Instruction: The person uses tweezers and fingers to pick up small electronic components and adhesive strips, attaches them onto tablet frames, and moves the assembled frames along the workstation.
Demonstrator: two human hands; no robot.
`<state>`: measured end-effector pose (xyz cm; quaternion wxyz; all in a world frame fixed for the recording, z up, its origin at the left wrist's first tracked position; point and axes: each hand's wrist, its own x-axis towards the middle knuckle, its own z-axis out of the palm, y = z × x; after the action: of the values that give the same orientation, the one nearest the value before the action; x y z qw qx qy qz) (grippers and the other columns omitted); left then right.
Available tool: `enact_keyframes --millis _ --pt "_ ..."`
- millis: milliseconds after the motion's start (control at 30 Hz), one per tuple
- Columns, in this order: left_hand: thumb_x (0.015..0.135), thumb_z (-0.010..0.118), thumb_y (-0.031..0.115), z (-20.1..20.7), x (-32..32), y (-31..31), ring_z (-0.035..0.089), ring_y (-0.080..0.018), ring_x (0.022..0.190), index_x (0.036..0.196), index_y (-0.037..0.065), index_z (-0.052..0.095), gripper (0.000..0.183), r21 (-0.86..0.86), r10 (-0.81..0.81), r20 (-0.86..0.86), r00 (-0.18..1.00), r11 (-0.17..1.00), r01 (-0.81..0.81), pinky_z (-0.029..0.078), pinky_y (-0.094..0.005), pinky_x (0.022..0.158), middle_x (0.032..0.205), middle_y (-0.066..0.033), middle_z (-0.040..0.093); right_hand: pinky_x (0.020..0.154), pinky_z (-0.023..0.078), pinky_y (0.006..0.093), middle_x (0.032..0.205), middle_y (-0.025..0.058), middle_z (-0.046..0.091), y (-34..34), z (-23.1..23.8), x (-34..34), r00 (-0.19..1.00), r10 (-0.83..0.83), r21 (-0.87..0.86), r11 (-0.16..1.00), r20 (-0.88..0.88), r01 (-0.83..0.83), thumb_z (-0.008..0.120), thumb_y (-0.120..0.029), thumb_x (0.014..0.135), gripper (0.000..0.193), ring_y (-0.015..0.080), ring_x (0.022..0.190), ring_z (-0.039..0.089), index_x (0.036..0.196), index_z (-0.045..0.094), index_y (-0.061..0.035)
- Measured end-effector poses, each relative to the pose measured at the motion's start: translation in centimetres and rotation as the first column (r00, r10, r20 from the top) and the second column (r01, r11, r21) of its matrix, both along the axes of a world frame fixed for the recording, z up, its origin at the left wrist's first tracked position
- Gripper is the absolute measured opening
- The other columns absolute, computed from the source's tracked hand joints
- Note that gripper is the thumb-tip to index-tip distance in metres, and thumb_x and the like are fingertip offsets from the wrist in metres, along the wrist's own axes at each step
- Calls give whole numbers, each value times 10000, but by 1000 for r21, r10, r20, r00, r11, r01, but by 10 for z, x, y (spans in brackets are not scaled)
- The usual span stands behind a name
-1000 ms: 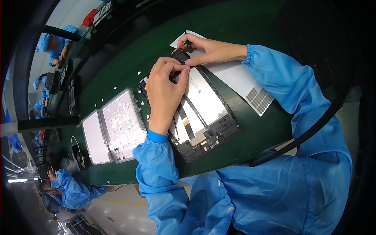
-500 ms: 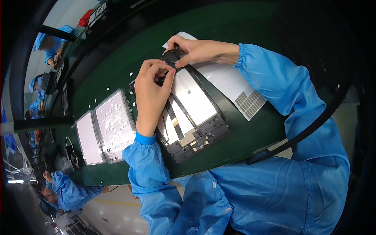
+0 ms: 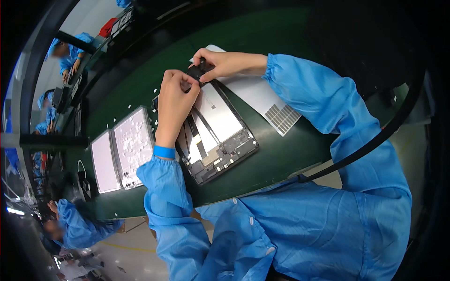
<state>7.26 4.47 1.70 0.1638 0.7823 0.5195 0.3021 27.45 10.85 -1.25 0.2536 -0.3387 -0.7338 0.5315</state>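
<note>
An opened tablet (image 3: 223, 122) lies on the green table, its silvery batteries and black circuit parts showing. At its far end my right hand (image 3: 229, 64) grips a small flat black part (image 3: 196, 71) between thumb and fingers. My left hand (image 3: 174, 100) is bent over the tablet's far left corner, thumb and forefinger pinched together against the near edge of that part. Whatever lies between the left fingertips is too small to make out. A blue band circles my left wrist.
Right of the tablet, partly under my right arm, lies a white sheet (image 3: 255, 91) with rows of grey labels. Left stands an open clear case (image 3: 151, 122) with small white pieces; loose bits are scattered beyond it. A black cable (image 3: 370, 147) arcs across my right arm. Co-workers sit farther left.
The view has shifted slightly, so table and hands appear a little farther left. Both hands stay at the black part, with the fingers only slightly moved.
</note>
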Motion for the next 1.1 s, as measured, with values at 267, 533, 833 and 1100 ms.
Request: enact_keyframes --millis 267,533,833,1100 --pt "954 588 180 -19 -42 -47 493 -338 1297 1176 70 638 253 281 248 71 966 924 -258 317 -435 1111 1392 -133 550 766 491 445 933 173 634 -111 36 4 923 -235 476 877 305 66 662 -275 926 355 390 896 646 1089 443 -48" --pt "1017 511 193 -47 -45 -42 261 -405 1452 1394 2 426 430 131 106 759 642 941 -311 226 -440 1183 1568 -279 223 956 470 274 1302 170 561 -90 34 -18 918 -341 164 912 -203 375 620 55 878 371 150 1089 581 1138 402 -93" --pt "1040 483 210 -58 -42 -30 336 -289 1378 1408 48 365 420 146 94 880 466 880 -453 331 -396 1105 1508 -175 279 817 585 382 992 127 661 201 11 -93 845 -474 -512 804 -247 301 632 4 902 322 249 912 688 1175 491 -95" --pt "949 565 122 -52 -41 -55 444 -378 1268 1185 39 556 250 255 11 571 821 948 -190 352 -448 1069 1334 -191 456 1009 469 333 1331 129 591 168 14 -90 958 -235 195 960 164 202 573 -236 1023 297 234 1191 608 1258 528 -59"
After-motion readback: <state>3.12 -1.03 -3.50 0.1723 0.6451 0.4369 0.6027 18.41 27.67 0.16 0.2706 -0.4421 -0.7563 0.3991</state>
